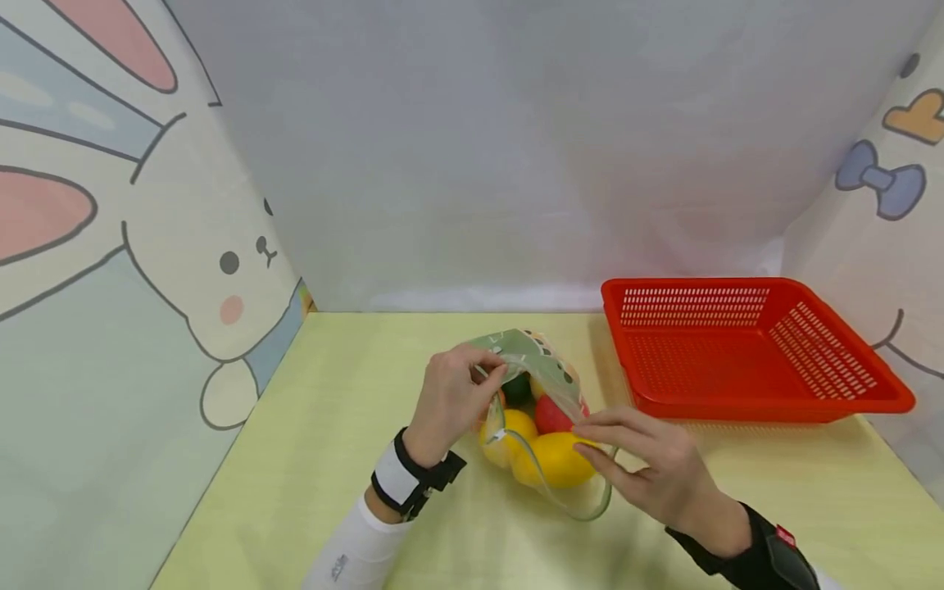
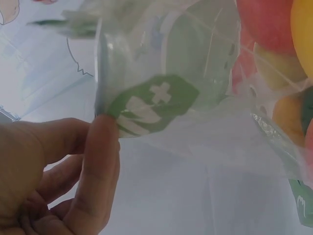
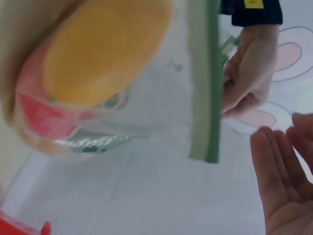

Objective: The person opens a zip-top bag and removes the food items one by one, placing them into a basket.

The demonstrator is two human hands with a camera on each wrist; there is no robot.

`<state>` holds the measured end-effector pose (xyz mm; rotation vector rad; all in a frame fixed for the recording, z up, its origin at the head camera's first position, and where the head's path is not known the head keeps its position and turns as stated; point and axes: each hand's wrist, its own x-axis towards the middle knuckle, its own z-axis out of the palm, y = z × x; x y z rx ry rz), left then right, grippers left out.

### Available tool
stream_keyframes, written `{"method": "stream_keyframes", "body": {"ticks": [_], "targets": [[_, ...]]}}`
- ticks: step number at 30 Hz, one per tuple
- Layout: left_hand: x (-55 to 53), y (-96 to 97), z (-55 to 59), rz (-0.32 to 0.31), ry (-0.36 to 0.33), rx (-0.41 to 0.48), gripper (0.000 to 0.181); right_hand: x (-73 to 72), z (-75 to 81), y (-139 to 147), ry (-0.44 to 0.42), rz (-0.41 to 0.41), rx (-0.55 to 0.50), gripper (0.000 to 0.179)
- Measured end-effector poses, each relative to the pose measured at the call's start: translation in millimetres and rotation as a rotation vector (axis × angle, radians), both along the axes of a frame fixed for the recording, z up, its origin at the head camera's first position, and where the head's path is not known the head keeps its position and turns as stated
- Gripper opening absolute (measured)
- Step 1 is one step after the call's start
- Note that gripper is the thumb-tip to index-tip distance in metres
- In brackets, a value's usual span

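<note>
A clear zip bag with green print stands with its mouth towards me. Through it show a yellow mango-shaped fruit, a second yellow fruit, a red fruit and a dark green one. My left hand pinches the bag's edge at its left corner, beside a green leaf print in the left wrist view. At the right corner is my right hand, fingers nearly straight; the right wrist view shows them apart from the green zip strip. A small slider sits on the strip.
A red plastic basket with perforated sides stands at the back right of the pale yellow table. A white wall sheet closes off the back, and panels with rabbit drawings flank the table.
</note>
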<state>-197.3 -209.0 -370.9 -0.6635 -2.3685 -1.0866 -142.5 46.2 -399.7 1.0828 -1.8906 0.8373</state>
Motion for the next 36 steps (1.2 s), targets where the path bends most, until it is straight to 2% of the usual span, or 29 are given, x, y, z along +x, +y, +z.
{"method": "stream_keyframes", "body": {"ticks": [2, 4, 5, 8, 9, 12, 16, 21, 25, 30, 34, 36], "targets": [[0.2, 0.9, 0.3, 0.0, -0.006, 0.002, 0.005, 5.4, 2.9, -9, 0.0, 0.032, 0.144, 0.029], [0.6, 1.4, 0.9, 0.001, -0.01, 0.005, 0.005, 8.9, 3.8, -16, -0.044, 0.008, 0.315, 0.017], [1.0, 1.5, 1.2, 0.002, -0.01, 0.004, 0.005, 9.4, 3.2, -18, -0.079, -0.02, 0.406, 0.019], [1.7, 1.5, 1.6, 0.006, -0.009, -0.001, 0.005, 7.3, 3.1, -25, -0.227, -0.128, 0.653, 0.042], [1.9, 1.5, 1.5, 0.008, -0.009, -0.004, 0.006, 5.6, 2.4, -27, -0.273, -0.158, 0.719, 0.043], [1.9, 1.6, 0.3, 0.01, -0.006, -0.012, 0.006, 0.0, -1.2, -31, -0.336, -0.2, 0.842, 0.049], [0.8, 2.5, -1.5, 0.001, 0.003, -0.024, 0.005, -10.6, -10.6, -31, -0.307, -0.207, 0.897, 0.053], [-0.6, 3.5, -2.3, 0.003, 0.013, -0.045, 0.004, -20.8, -14.6, -36, -0.307, -0.219, 0.95, 0.052], [-1.1, 3.0, -1.8, 0.013, 0.018, -0.051, 0.004, -21.6, -12.5, -35, -0.217, -0.224, 0.941, 0.057], [-0.2, 2.5, -2.1, 0.017, 0.019, -0.046, 0.005, -14.6, 2.0, -30, -0.166, -0.218, 0.904, 0.066], [0.3, 2.6, -1.4, 0.023, 0.014, -0.048, 0.006, -6.7, 23.9, -26, -0.187, -0.219, 0.882, 0.068], [0.2, 2.7, -1.0, 0.026, 0.013, -0.052, 0.006, -3.5, 36.4, -23, -0.223, -0.222, 0.876, 0.07]]}}
